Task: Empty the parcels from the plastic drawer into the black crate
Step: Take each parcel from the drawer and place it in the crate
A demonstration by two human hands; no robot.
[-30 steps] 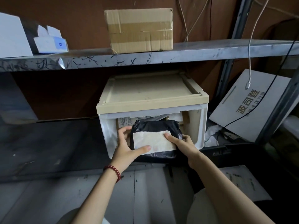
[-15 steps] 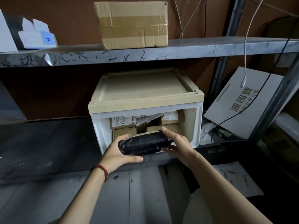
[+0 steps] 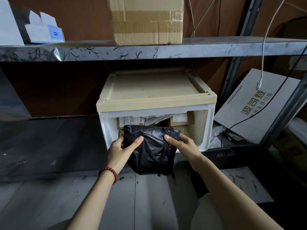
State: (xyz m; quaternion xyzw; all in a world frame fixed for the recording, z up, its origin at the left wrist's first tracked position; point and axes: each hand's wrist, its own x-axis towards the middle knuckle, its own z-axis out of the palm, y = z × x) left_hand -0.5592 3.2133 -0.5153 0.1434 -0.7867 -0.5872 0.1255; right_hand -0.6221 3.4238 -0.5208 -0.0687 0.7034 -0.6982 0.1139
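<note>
A white plastic drawer unit (image 3: 206, 127) with a beige top stands on the lower shelf, its front open. Inside it lie several brown cardboard parcels (image 3: 178, 121) with white labels. In front of the opening hangs a black plastic-wrapped parcel (image 3: 152, 151), its plain black side towards me. My left hand (image 3: 121, 149) grips its left edge, thumb on the front. My right hand (image 3: 182, 145) grips its upper right edge. The black crate (image 3: 245, 155) stands low at the right, with a white sheet inside.
An upper metal shelf (image 3: 166, 48) carries a taped cardboard box (image 3: 147, 20) and small white boxes (image 3: 43, 33). A white printed box (image 3: 259, 105) leans right of the drawer, with cables (image 3: 262, 63) hanging over it. A metal upright (image 3: 285, 110) stands at the right.
The black parcel has come out of the drawer and turned over: its white label faced me a second ago, now the plain black side does. Both hands shifted with it.
</note>
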